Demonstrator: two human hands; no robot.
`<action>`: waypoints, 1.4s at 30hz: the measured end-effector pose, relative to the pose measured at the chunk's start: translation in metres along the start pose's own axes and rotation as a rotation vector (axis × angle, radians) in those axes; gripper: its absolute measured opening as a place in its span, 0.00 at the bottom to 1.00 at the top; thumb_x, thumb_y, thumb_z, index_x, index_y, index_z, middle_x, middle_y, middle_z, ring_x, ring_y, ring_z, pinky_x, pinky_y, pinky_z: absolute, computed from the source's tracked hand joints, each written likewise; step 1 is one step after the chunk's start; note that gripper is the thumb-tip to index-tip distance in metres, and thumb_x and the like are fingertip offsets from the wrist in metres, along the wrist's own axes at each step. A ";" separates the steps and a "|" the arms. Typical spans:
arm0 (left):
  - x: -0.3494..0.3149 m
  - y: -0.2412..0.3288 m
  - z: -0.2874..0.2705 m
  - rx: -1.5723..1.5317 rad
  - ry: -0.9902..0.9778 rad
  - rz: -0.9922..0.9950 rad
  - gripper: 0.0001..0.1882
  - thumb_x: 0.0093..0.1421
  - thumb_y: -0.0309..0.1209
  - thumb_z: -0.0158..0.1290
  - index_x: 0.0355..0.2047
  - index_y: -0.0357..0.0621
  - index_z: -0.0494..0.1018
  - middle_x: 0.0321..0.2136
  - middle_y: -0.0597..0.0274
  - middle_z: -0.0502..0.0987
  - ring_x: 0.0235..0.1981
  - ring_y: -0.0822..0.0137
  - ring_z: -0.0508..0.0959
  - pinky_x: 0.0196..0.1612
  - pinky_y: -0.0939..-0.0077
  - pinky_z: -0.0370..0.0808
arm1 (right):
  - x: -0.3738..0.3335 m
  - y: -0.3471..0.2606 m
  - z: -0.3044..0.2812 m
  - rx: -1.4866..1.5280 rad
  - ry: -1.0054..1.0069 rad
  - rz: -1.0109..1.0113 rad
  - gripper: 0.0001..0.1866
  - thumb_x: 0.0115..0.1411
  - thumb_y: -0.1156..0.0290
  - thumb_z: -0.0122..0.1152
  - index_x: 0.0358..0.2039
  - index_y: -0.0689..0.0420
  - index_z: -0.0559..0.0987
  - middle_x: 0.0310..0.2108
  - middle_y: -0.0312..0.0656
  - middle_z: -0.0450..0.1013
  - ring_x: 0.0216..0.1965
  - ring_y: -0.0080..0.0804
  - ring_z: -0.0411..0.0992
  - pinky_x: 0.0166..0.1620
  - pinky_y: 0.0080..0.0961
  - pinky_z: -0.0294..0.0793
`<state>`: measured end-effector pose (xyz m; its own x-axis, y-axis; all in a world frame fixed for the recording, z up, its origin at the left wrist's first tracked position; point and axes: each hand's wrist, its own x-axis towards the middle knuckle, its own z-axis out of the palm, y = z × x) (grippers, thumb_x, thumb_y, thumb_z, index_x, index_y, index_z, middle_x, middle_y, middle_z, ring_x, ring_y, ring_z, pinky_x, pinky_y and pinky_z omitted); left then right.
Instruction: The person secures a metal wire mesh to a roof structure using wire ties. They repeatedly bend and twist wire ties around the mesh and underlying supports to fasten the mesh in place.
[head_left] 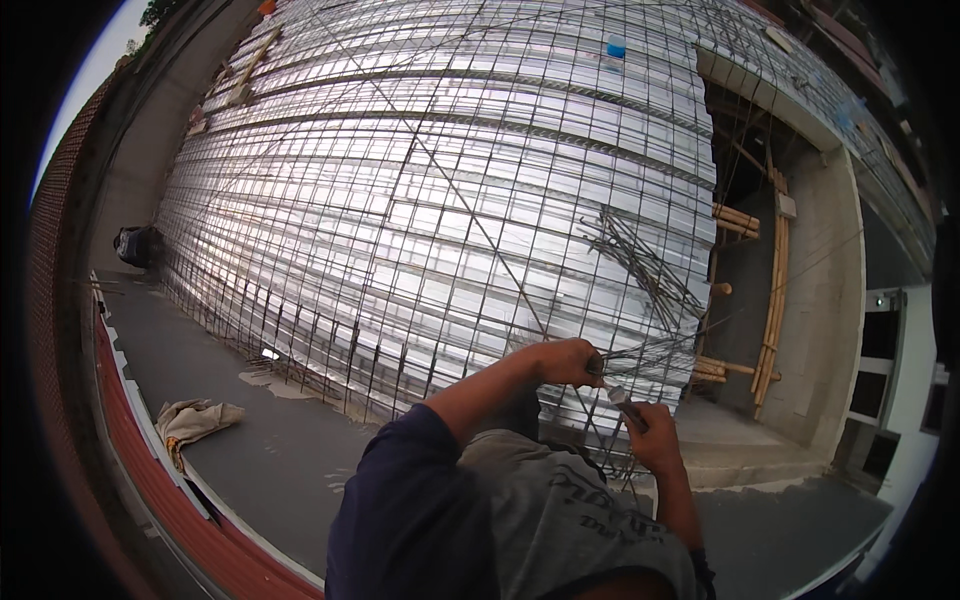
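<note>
A wide grid of steel reinforcing bars (420, 230) lies over shiny corrugated metal decking (330, 150). My left hand (568, 362) is closed around thin wire at the grid's near right edge. Just below it, my right hand (652, 438) grips a small metal tool (620, 396) whose tip points up toward the left hand. Both hands work close together at a bar crossing. My dark blue sleeve and grey shirt fill the lower middle.
A loose bundle of bars (645, 265) lies on the mesh to the right. Wooden poles (772, 300) stand in an open drop beside the deck. A crumpled cloth sack (195, 420) lies on the grey concrete ledge (270, 450) at the left. A red edge (180, 530) borders it.
</note>
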<state>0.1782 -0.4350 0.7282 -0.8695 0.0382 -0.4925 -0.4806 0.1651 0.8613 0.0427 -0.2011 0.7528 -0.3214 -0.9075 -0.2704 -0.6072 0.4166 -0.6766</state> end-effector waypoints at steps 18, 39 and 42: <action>-0.044 -0.081 -0.066 -0.126 0.294 0.046 0.18 0.48 0.40 0.60 0.32 0.37 0.77 0.23 0.56 0.78 0.26 0.64 0.77 0.31 0.65 0.71 | 0.118 -0.061 -0.022 -0.072 -0.349 0.096 0.09 0.55 0.70 0.59 0.34 0.61 0.78 0.25 0.51 0.75 0.28 0.45 0.75 0.33 0.35 0.71; -0.095 0.008 -0.084 -0.496 0.657 -0.136 0.18 0.59 0.40 0.50 0.33 0.34 0.76 0.24 0.57 0.77 0.27 0.64 0.75 0.32 0.66 0.70 | 0.312 -0.100 -0.119 -0.124 -0.606 -0.535 0.07 0.53 0.74 0.59 0.32 0.63 0.76 0.24 0.51 0.73 0.27 0.48 0.73 0.31 0.37 0.69; -0.103 0.005 -0.095 -0.393 0.678 -0.164 0.19 0.59 0.40 0.50 0.31 0.33 0.76 0.23 0.57 0.76 0.25 0.65 0.74 0.30 0.66 0.70 | 0.321 -0.129 -0.120 -0.191 -0.603 -0.682 0.06 0.54 0.73 0.60 0.29 0.62 0.75 0.21 0.52 0.72 0.26 0.50 0.72 0.30 0.38 0.68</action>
<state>0.2543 -0.5314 0.7954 -0.6036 -0.5846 -0.5421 -0.5039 -0.2472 0.8276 -0.0692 -0.5403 0.8354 0.5484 -0.8114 -0.2023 -0.6522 -0.2635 -0.7108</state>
